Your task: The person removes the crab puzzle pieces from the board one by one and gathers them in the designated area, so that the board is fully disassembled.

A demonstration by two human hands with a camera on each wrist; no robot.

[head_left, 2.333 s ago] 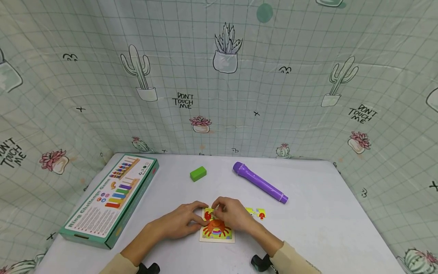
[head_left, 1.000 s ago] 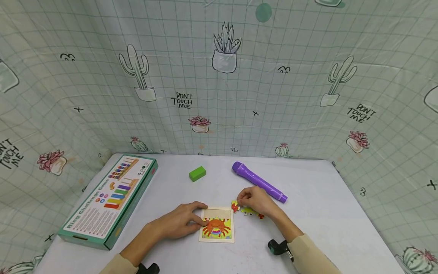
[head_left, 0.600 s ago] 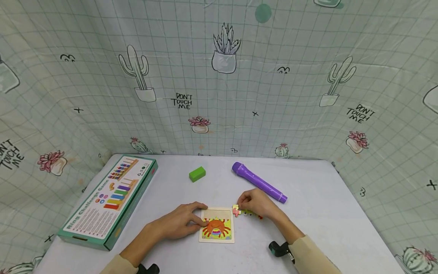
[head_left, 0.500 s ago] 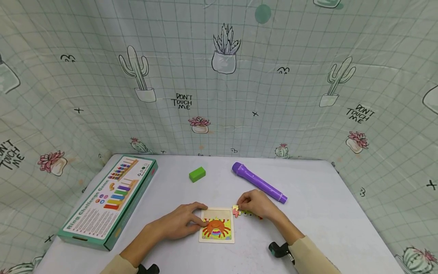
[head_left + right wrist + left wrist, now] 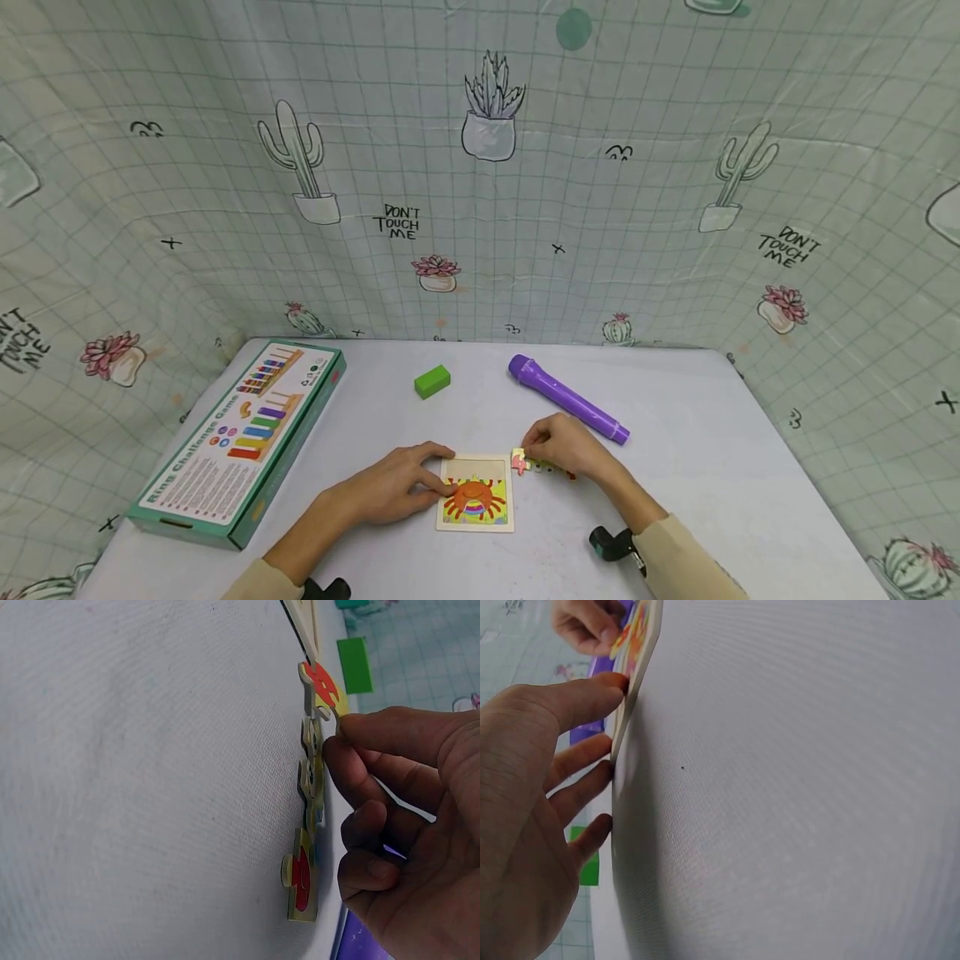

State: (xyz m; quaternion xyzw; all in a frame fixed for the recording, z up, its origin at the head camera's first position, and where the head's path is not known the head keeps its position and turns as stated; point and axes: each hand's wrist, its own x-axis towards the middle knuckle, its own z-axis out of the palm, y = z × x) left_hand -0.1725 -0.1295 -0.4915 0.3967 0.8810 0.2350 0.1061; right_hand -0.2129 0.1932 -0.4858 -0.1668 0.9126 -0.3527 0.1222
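A square wooden puzzle board (image 5: 476, 527) lies on the table, a crab picture (image 5: 474, 498) filling its lower part and bare wood showing above. My left hand (image 5: 397, 486) rests at its left side, thumb on the board's left edge and index fingertip by the upper left corner; the other fingers are spread, as the left wrist view shows. Right of the board, my right hand (image 5: 564, 444) pinches a puzzle piece (image 5: 322, 684) with a red claw between thumb and index finger. More joined-looking pieces (image 5: 304, 874) lie on the table under that hand, partly hidden by it in the head view.
A purple toy microphone (image 5: 570, 400) lies just beyond my right hand. Farther back is a green block (image 5: 432, 382). A long green game box (image 5: 240, 442) lies along the left of the white table (image 5: 720, 467). A patterned cloth (image 5: 555, 192) hangs behind.
My right hand has moved from over the board to its right with the claw piece, which has since tilted and dropped slightly nearer. The board's upper part became bare. My left hand has stayed put.
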